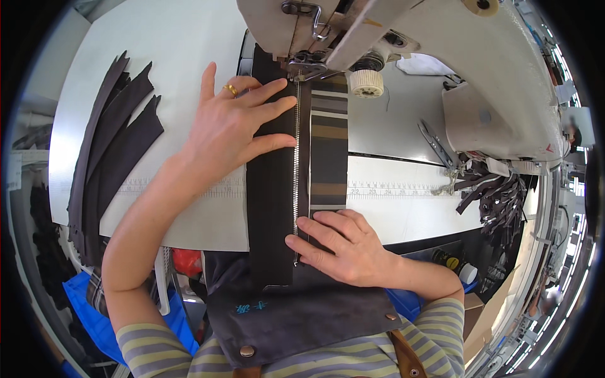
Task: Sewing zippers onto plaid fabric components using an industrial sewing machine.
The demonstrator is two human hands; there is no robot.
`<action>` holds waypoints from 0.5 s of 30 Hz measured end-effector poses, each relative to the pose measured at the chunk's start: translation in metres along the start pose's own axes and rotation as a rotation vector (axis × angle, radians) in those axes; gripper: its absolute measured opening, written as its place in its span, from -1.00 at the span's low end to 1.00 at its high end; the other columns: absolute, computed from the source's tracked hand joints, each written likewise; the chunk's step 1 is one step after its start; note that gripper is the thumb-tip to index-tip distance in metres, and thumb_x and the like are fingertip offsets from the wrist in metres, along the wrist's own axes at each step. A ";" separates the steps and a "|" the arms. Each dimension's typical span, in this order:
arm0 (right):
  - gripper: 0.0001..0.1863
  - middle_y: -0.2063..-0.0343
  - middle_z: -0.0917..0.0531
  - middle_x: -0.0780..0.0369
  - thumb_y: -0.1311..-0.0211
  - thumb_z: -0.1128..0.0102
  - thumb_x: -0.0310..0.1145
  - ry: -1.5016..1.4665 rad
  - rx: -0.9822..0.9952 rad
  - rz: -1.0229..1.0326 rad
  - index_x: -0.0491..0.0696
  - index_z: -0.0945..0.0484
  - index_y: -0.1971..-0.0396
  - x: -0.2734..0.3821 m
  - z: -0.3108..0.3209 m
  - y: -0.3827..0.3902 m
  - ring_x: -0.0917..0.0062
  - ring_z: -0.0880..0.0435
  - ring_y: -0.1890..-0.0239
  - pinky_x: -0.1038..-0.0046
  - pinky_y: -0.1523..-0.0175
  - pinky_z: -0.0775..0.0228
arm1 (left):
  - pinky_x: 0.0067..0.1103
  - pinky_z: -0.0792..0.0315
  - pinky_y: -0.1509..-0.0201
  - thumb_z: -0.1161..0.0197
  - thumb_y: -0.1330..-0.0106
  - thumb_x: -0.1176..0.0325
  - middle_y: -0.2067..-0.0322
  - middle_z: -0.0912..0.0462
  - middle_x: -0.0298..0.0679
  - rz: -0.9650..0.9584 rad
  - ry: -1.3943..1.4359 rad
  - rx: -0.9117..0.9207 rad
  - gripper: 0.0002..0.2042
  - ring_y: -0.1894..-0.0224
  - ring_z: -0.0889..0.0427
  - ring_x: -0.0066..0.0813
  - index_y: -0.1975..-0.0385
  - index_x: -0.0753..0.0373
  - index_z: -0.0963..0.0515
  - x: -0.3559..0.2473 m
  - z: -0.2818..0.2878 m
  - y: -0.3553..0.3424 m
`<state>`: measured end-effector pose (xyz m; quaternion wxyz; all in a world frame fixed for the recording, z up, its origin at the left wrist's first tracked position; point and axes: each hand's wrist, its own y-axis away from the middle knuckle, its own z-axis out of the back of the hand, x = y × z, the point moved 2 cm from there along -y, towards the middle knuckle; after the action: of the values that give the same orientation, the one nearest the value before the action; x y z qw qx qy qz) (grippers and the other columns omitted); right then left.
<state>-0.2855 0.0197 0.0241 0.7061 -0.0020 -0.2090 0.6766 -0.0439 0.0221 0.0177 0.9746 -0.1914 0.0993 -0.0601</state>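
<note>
Left hand (230,123), fingers wide, touches zip (296,183) toward twelve o'clock. Right hand (353,255), fingers narrowly parted, touches it toward six.

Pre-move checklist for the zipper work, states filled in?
1. Zipper teeth running roughly straight toward the presser foot: ok
2. Left hand well clear of the presser foot: not ok, a fingertip is very close
3. Right hand at the zipper's near end: ok
4. Scissors off the striped fabric: ok, lying to its right
5. Needle raised: cannot tell, not clearly visible
</note>
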 end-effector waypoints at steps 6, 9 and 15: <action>-0.49 0.02 -0.53 0.29 0.14 -0.40 -0.20 -0.039 -0.011 -0.018 0.09 -0.60 0.06 -0.006 0.000 -0.004 0.41 -0.45 0.03 0.36 0.01 -0.29 | 0.06 0.11 -0.33 -0.30 -0.09 0.01 -0.10 -0.53 -0.39 0.010 -0.016 0.031 -0.53 -0.08 -0.46 -0.30 -0.02 0.00 -0.56 0.000 -0.005 0.000; -0.49 0.02 -0.53 0.28 0.14 -0.39 -0.19 -0.044 -0.016 -0.029 0.08 -0.60 0.06 -0.011 0.001 -0.008 0.41 -0.44 0.03 0.35 0.00 -0.29 | 0.06 0.06 -0.31 -0.29 -0.14 0.07 -0.09 -0.54 -0.39 0.008 -0.060 -0.003 -0.56 -0.10 -0.47 -0.33 -0.04 0.00 -0.54 -0.007 -0.008 0.001; -0.46 0.04 -0.52 0.26 0.15 -0.41 -0.17 -0.063 0.020 -0.042 0.06 -0.58 0.05 -0.010 0.003 -0.011 0.40 -0.44 0.03 0.35 0.00 -0.28 | 0.01 -0.08 -0.27 -0.31 -0.13 0.14 -0.08 -0.52 -0.31 0.068 -0.063 -0.051 -0.55 -0.10 -0.47 -0.43 -0.01 0.16 -0.52 -0.020 -0.010 0.011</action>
<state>-0.2762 0.0086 0.0271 0.7131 0.0309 -0.2243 0.6635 -0.0651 0.0315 0.0075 0.9735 -0.2147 0.0763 -0.0181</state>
